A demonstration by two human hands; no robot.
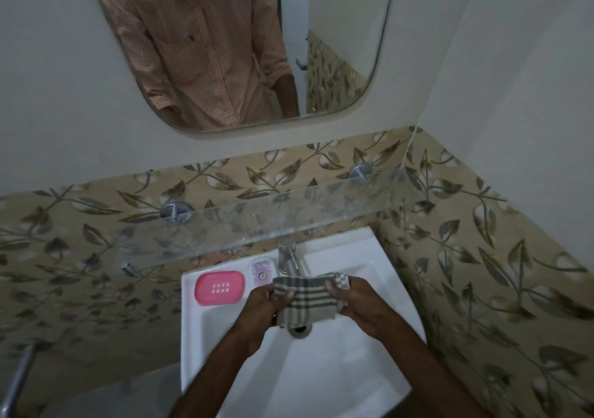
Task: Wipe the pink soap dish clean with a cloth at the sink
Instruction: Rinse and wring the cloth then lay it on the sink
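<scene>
On the back ledge of the sink (189,327), at its left corner, the pink soap dish (220,287) is sitting flat with its grid of drain holes facing up, no soap showing on it and nothing touching it. Just beside it on the right a small oval pink-and-white item (263,273) is lying near the foot of the tap (287,258); what it is, I cannot tell. Out over the sink, near the dish but apart from it, the checked cloth (308,298) is being held bunched between both hands: the left hand (262,308) is gripping its left side, fingers curled round the fabric, and the right hand (356,308) is pinching the right end, so both are clamped on the cloth. It is hanging above the drain (300,330), hiding part of it, and no water is showing from the tap. So, as I'm reading it, the wiping proper is not yet begun: the cloth is being readied, and the whole job is lying ahead, carrying it across to the left and rubbing the dish's face and rim. Whether the dish is dirty is too small to tell. Around all this the sink is sitting in a corner of leaf-patterned tiles (466,256), with a glass shelf (289,215) running above the tap and a mirror (244,47) higher up.
</scene>
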